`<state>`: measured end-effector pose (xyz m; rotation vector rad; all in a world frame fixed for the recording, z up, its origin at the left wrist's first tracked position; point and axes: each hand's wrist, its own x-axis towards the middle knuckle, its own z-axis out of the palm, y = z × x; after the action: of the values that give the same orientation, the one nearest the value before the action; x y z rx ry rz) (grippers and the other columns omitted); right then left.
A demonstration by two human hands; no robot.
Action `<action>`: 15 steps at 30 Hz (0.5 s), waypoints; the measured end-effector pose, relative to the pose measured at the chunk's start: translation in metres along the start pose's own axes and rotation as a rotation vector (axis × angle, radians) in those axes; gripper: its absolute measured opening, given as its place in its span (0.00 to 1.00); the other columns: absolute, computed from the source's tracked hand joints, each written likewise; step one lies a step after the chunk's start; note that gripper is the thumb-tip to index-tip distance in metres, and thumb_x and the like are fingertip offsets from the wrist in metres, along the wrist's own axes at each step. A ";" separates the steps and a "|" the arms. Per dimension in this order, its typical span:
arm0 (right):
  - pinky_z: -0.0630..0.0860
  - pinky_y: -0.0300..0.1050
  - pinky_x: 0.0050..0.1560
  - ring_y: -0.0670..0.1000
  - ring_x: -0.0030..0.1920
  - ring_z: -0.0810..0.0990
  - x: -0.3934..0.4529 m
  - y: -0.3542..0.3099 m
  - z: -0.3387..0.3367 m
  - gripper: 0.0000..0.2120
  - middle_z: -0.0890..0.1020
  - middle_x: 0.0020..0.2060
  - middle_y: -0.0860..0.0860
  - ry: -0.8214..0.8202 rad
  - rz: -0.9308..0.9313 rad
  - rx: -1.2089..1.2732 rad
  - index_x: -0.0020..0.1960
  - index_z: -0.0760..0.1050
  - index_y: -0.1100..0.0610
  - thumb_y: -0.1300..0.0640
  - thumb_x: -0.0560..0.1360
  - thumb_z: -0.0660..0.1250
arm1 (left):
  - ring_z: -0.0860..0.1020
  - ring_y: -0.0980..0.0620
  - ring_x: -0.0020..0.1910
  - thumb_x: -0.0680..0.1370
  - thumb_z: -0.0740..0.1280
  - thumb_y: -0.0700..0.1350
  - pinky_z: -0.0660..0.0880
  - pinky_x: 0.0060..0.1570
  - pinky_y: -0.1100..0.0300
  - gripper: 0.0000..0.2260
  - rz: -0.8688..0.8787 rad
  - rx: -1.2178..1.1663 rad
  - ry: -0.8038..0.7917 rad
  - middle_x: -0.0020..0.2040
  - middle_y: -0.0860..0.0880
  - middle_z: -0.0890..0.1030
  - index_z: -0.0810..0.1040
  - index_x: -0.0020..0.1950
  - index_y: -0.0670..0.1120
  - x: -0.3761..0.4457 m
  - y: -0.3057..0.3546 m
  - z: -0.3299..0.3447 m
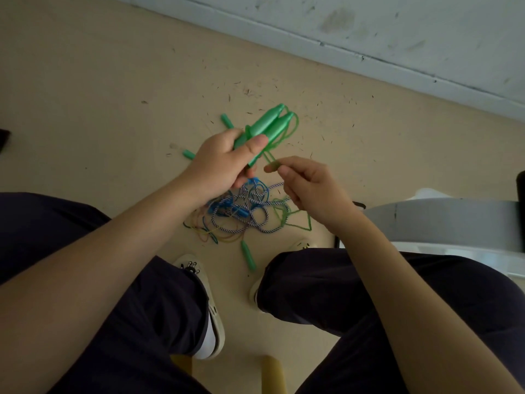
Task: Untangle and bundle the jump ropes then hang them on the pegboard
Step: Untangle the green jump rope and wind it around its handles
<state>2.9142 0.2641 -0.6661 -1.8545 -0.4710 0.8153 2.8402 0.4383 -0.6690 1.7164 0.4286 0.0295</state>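
The left hand (224,163) grips two green handles (265,126) side by side, fingers curled around their lower ends and thumb pressed across the front. The handles point up and away toward the wall (369,29). A green cord (292,129) loops out from the handle tips and runs back down to the right hand (309,189), which pinches the cord between thumb and forefinger; the other fingers are curled in. The two hands sit close together, not touching.

Below the hands, on the beige floor (99,95), lies a tangled pile of ropes (244,214): blue-and-white braided cord, thin blue, yellow and green strands intertwined. Three loose green handles lie around the pile: one above it (226,121), one at its left (189,154), one below it (248,258) between the person's feet. The person is seated, dark trousers (326,294) and light shoes (210,322) visible. Small dark debris is scattered over the floor.
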 end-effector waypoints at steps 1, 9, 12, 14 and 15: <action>0.64 0.38 0.28 0.46 0.26 0.64 -0.001 -0.002 0.001 0.11 0.68 0.24 0.47 -0.005 -0.002 -0.043 0.50 0.80 0.55 0.62 0.83 0.59 | 0.71 0.57 0.21 0.82 0.63 0.55 0.67 0.21 0.67 0.12 0.010 0.025 0.026 0.30 0.52 0.78 0.74 0.47 0.48 0.000 0.000 0.000; 0.67 0.39 0.33 0.44 0.30 0.68 -0.007 -0.012 -0.002 0.11 0.71 0.29 0.45 -0.089 -0.085 -0.292 0.40 0.77 0.53 0.58 0.81 0.64 | 0.73 0.52 0.29 0.81 0.64 0.56 0.65 0.27 0.62 0.19 0.049 0.509 0.069 0.33 0.48 0.77 0.74 0.43 0.41 0.011 -0.014 -0.006; 0.63 0.34 0.30 0.41 0.28 0.65 -0.006 -0.018 -0.015 0.11 0.69 0.27 0.41 -0.008 -0.181 -0.195 0.39 0.75 0.53 0.57 0.81 0.64 | 0.74 0.58 0.25 0.78 0.65 0.61 0.68 0.30 0.63 0.16 -0.077 0.526 -0.172 0.32 0.51 0.78 0.75 0.41 0.49 0.015 -0.015 -0.018; 0.66 0.39 0.34 0.45 0.32 0.67 -0.004 -0.020 -0.023 0.10 0.71 0.30 0.48 0.071 -0.240 -0.163 0.40 0.74 0.52 0.55 0.80 0.63 | 0.75 0.60 0.26 0.74 0.65 0.64 0.70 0.31 0.63 0.18 -0.147 0.410 -0.414 0.32 0.53 0.79 0.79 0.47 0.50 0.008 -0.011 -0.013; 0.68 0.44 0.37 0.49 0.34 0.69 -0.003 -0.019 -0.024 0.10 0.72 0.31 0.54 0.100 -0.250 -0.163 0.40 0.74 0.53 0.55 0.80 0.62 | 0.75 0.57 0.27 0.72 0.66 0.64 0.70 0.30 0.62 0.21 -0.183 0.330 -0.511 0.31 0.53 0.78 0.80 0.50 0.47 0.004 -0.008 -0.008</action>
<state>2.9299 0.2544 -0.6416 -1.9267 -0.7067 0.5267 2.8395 0.4484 -0.6758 1.9163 0.2113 -0.6298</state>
